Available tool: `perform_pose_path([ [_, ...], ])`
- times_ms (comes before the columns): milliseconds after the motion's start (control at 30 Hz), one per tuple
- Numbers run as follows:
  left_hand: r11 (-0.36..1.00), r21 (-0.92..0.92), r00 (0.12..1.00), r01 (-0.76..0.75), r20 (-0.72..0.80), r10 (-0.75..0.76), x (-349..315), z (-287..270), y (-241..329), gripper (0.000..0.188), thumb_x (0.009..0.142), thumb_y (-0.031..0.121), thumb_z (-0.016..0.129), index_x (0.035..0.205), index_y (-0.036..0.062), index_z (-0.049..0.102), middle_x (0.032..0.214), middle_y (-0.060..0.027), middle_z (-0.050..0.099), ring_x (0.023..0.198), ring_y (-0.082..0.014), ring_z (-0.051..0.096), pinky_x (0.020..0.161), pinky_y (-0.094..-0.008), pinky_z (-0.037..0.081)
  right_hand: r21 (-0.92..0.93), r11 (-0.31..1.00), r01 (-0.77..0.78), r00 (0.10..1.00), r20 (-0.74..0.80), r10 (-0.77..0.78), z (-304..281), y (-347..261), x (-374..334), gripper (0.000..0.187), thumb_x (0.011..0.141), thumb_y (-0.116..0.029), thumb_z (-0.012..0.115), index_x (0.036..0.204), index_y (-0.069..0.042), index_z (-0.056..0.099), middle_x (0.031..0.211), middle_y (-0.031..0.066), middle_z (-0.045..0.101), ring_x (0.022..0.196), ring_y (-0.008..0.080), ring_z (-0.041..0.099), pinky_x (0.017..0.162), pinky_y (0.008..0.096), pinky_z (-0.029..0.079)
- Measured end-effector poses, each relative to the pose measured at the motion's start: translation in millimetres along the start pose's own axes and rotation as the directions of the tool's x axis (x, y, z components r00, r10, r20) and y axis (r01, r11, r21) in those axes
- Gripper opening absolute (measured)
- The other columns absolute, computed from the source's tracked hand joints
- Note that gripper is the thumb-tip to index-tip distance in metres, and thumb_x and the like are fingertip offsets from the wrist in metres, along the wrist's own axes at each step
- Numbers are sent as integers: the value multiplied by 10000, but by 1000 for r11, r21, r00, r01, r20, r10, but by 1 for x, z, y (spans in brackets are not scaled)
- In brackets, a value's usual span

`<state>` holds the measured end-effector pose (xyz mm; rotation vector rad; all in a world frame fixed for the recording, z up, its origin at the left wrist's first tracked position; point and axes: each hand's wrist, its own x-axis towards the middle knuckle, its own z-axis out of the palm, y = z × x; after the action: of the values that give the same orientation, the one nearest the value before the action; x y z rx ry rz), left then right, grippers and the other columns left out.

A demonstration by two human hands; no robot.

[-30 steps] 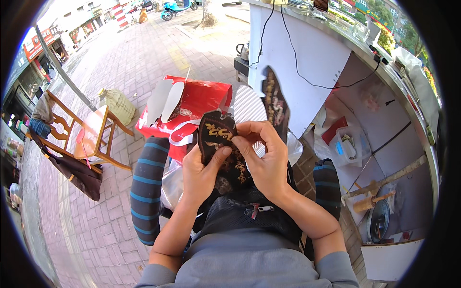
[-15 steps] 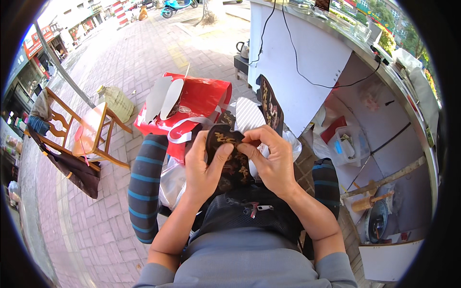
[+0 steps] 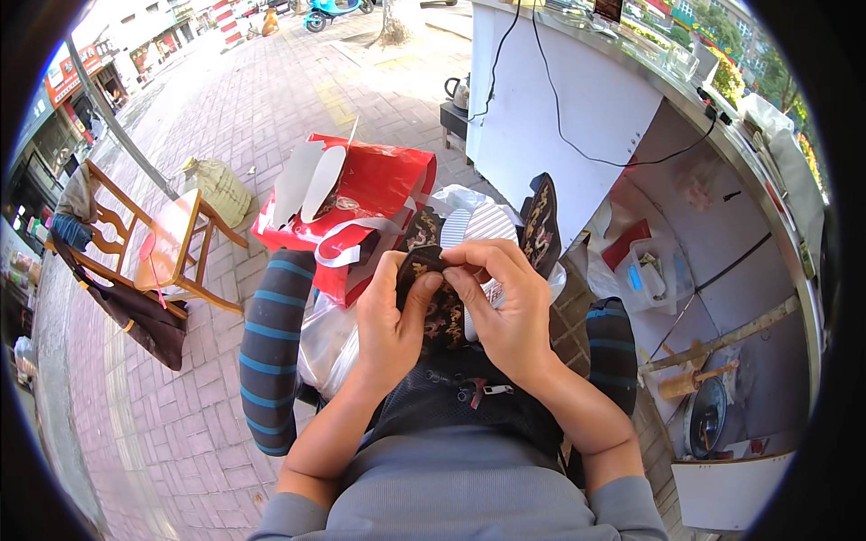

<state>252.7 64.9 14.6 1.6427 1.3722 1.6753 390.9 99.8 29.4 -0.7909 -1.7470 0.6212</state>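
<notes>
A dark cloth [image 3: 444,317] with gold patterns is at the near right of the red bag [image 3: 388,180], and both hands have hold of it. The left hand [image 3: 391,314] pinches its top edge with thumb and finger — the right hand [image 3: 505,307] pinches the same edge, just beside. Right of the bag is a striped pad [image 3: 492,227], partly hidden by the right hand. A second dark piece [image 3: 544,225] is farther right of the bag. Left of the bag are a pale sack [image 3: 224,194] and a wooden chair [image 3: 171,236] — the white worktop [image 3: 559,117] is to its right.
</notes>
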Motion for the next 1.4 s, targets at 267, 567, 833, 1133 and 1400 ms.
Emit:
perform_pose_path([
  [267,1000,23,1000,12,6,-12,-4,6,-5,143,952,84,626,977,4,510,768,-86,584,695,-137,521,653,-290,454,-7,999,-39,997,62,40,-5,-2,1,125,870,2,670,993,-12,648,934,95,626,769,198,613,707,303,509],
  [567,999,13,999,44,15,-44,-4,11,-10,133,950,70,608,987,3,499,775,-150,557,683,-222,525,645,-332,453,-240,918,317,938,-63,-340,3,-3,11,233,791,-12,732,1005,-38,643,990,101,619,861,290,603,723,355,508],
  [833,999,25,999,26,35,-27,-4,10,-10,109,943,46,594,976,-2,500,784,-155,551,675,-259,515,650,-340,453,-204,962,183,983,44,-178,-3,-10,15,161,809,-51,719,958,-59,658,918,66,632,880,278,571,763,363,481],
  [1133,999,-28,998,25,54,-23,4,11,-15,111,949,57,598,984,-4,512,775,-130,558,702,-173,516,662,-306,459,-201,953,227,970,135,-202,-18,-6,25,302,816,-77,738,1084,-50,602,1025,105,589,940,267,551,847,354,452],
  [1400,985,33,944,-168,293,151,70,-18,-8,236,957,159,632,998,-35,504,797,-166,580,694,-214,500,666,-336,451,-332,941,-63,904,381,195,-89,20,79,582,809,-202,780,1309,-22,543,1130,102,652,1048,174,587,939,322,456],
])
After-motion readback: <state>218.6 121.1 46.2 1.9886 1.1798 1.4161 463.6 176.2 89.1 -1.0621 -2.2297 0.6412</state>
